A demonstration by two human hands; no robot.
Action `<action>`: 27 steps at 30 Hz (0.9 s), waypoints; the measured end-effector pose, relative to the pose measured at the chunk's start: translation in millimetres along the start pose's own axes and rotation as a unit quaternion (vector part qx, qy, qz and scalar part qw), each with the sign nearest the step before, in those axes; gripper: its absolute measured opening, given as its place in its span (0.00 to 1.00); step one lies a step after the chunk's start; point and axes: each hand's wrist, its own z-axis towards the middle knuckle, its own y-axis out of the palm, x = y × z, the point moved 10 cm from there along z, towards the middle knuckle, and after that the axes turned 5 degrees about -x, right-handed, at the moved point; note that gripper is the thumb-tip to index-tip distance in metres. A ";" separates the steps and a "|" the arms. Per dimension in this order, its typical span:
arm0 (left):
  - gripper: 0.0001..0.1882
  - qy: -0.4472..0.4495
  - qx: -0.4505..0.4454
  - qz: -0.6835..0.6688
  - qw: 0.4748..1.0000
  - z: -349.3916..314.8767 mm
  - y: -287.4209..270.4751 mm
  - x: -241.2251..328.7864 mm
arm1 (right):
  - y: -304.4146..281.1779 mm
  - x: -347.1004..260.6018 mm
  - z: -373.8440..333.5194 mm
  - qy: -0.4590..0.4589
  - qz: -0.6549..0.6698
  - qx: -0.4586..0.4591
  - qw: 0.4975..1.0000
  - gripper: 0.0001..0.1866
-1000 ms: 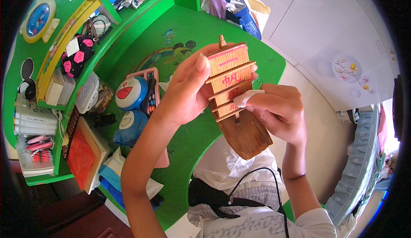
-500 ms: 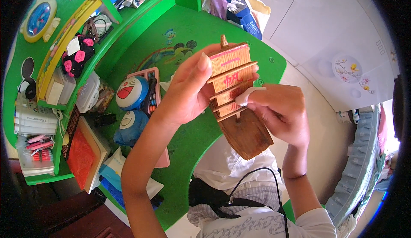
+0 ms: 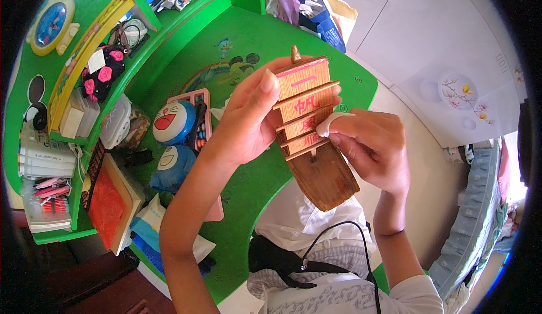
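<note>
My left hand [image 3: 251, 111] is closed around a brown wooden model sailboat [image 3: 326, 181], its thumb along one side of the sail. The slatted sail [image 3: 306, 82] carries red painted characters, and a short mast tip sticks out past its upper end. The boat is tilted, with the hull toward my body. My right hand [image 3: 375, 147] pinches a small white tissue [image 3: 332, 123] over its fingertip. The tissue touches the right edge of the sail near the lower slats. My left fingers behind the sail are mostly hidden.
Beneath my hands is a green desk [image 3: 248, 178]. On its left lie a pink pencil case [image 3: 213, 209], blue-and-white cartoon figures [image 3: 174, 123], a red-covered book [image 3: 110, 209] and a tissue packet [image 3: 151, 218]. A curved green shelf [image 3: 169, 43] borders the desk. A black cable [image 3: 367, 257] hangs by my body.
My right hand has shifted slightly to the right with the tissue, uncovering more of the red characters on the sail. My left hand and the sailboat stay in place.
</note>
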 end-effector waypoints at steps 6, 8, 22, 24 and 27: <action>0.30 0.007 -0.012 -0.003 1.000 0.7 3.5 2.2 | 1.3 -4.6 0.1 -0.019 0.001 0.011 1.000 0.06; 0.30 0.007 -0.011 -0.004 1.000 0.4 3.1 1.5 | 10.5 0.1 0.1 0.016 0.000 -0.047 0.999 0.08; 0.30 0.006 -0.008 -0.011 1.000 0.4 4.9 3.0 | 13.3 -17.5 5.1 -0.033 -0.056 -0.043 0.997 0.10; 0.30 0.005 -0.009 -0.013 1.000 0.6 4.3 2.0 | 12.4 -20.4 7.0 -0.028 -0.056 -0.047 0.997 0.09; 0.30 0.007 -0.009 -0.015 1.000 0.7 4.2 1.9 | 15.9 -24.4 9.0 -0.013 -0.064 -0.077 0.995 0.11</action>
